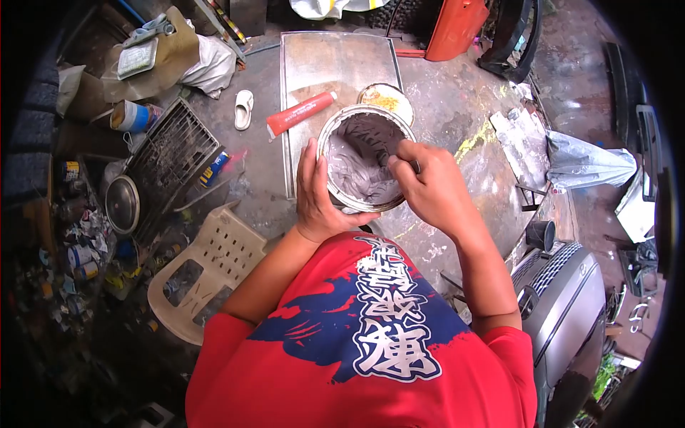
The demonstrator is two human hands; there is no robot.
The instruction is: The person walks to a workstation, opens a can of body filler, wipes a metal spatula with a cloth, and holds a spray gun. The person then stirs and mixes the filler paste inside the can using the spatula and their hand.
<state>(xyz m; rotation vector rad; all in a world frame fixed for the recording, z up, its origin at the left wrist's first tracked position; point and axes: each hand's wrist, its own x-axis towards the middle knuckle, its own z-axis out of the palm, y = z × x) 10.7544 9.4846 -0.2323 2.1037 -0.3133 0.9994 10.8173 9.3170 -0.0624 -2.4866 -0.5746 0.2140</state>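
Note:
A round can [325, 134] of thick grey paste [360, 160] is tilted toward me in front of my chest. My left hand [314, 196] is wrapped around its left side and underside, thumb along the near edge. My right hand [434, 182] is closed in a fist at the can's right rim, gripping a thin tool [416, 167] that reaches toward the paste; its kind is mostly hidden. Beyond the can, a red tube [301, 115] lies on a flat panel [335, 60]. Beside the tube is a round lid [401, 108] smeared with yellow and white.
To the left stand a beige plastic chair [221, 246] and a dark grille-like frame [178, 146]. A white clog [243, 109] lies on the floor. An orange panel [457, 28] is at the back. On the right are a grey car bumper [571, 307] and a dark cup [540, 235].

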